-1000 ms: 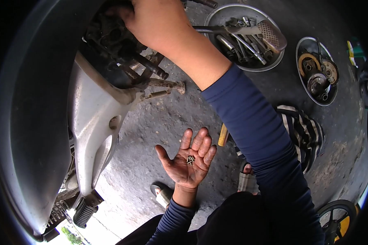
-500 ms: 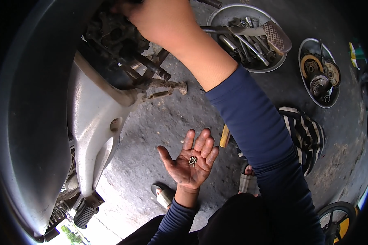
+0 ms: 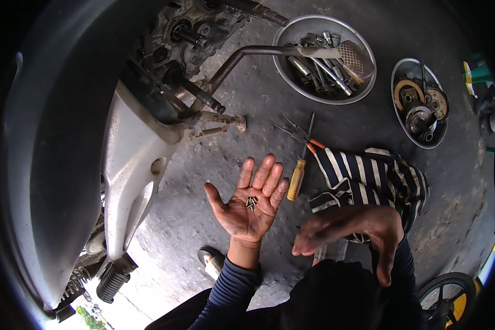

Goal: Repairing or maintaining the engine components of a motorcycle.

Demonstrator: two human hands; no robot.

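My left hand (image 3: 248, 206) is palm up, its fingers spread. Several small metal pins (image 3: 251, 203) rest loose in the middle of its palm; their exact kind is too small to make out. My right hand (image 3: 355, 228) is over my lap at the lower right, wrist bent, thumb apart from the fingers, with nothing seen in it. It is nearest to a striped cloth (image 3: 368, 176) on the floor, which it partly hides. To the left stands a motorcycle with a bared engine (image 3: 190, 36) and a pedal lever (image 3: 242, 52) reaching out to the right.
A screwdriver (image 3: 296, 180) with a yellow handle and orange-handled pliers (image 3: 302, 135) lie beside the cloth. A metal bowl (image 3: 280, 69) of sockets and wrenches stands beneath the pedal. Another bowl (image 3: 395, 110) holds round greasy parts. A wheel (image 3: 448, 297) shows at the lower right.
My right hand has come back from the engine to above my lap, uncovering the engine, pliers and screwdriver. My left hand has moved slightly up and left, still bearing the pins.
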